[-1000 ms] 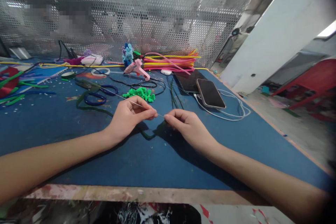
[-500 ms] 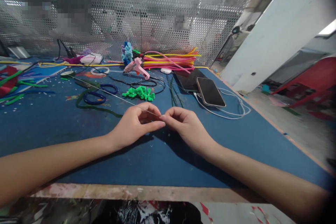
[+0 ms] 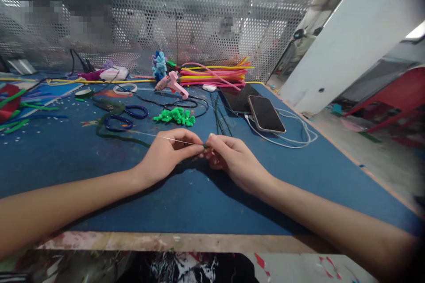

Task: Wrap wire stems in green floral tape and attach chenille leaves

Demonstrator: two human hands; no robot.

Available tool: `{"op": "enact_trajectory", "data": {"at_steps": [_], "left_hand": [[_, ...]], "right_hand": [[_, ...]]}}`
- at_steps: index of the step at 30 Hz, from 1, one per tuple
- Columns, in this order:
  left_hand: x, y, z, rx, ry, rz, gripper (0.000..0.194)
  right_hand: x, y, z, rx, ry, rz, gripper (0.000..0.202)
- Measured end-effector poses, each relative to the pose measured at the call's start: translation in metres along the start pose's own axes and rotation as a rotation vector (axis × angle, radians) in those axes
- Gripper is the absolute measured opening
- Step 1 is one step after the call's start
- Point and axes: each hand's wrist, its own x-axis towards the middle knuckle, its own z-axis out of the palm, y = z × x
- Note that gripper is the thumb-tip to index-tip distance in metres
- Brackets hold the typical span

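Both of my hands meet above the middle of the blue table, fingertips almost touching. A thin pale wire [image 3: 181,140] crosses over my left hand [image 3: 168,152], whose thumb and fingers pinch at its right end. My right hand [image 3: 237,161] is closed in a pinch around the same end, where a small dark green bit [image 3: 205,146] shows between the fingertips. Beyond my left hand a fuzzy dark green strip [image 3: 129,139] curves past blue-handled scissors [image 3: 119,123]; its end behind the hand is hidden. Bright green fuzzy flowers [image 3: 175,116] lie just past my hands.
Dark green stems [image 3: 219,117] lie beside a phone [image 3: 266,114] with a white cable. Farther back are a pink glue gun [image 3: 172,85], a bundle of pink and yellow pipe cleaners [image 3: 212,75] and a tape roll [image 3: 84,93]. A perforated metal screen [image 3: 199,31] stands behind.
The wire's far end has swung nearer, from beside the tape roll to near the scissors. My right fingers have rolled, thumb now higher, and the dark green bit has come into sight.
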Motion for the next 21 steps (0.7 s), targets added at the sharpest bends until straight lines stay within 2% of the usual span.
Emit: {"op": "enact_trajectory", "data": {"at_steps": [6,14,21], "left_hand": [[0.0001,0.0012,0.0001,-0.030,-0.004,0.007,0.009],[-0.0027,0.0025,0.0023,-0.058,-0.017,-0.012,0.014],[-0.0010,0.0005,0.0010,-0.024,-0.044,-0.039,0.017]], "right_hand": [[-0.0013,-0.0045,0.0013,-0.034,-0.041,0.002,0.037],[-0.0021,-0.0039,0.0005,-0.112,-0.023,-0.046,0.036],[-0.0038,-0.0055,0.0012,-0.338,0.014,-0.179,0.038]]}}
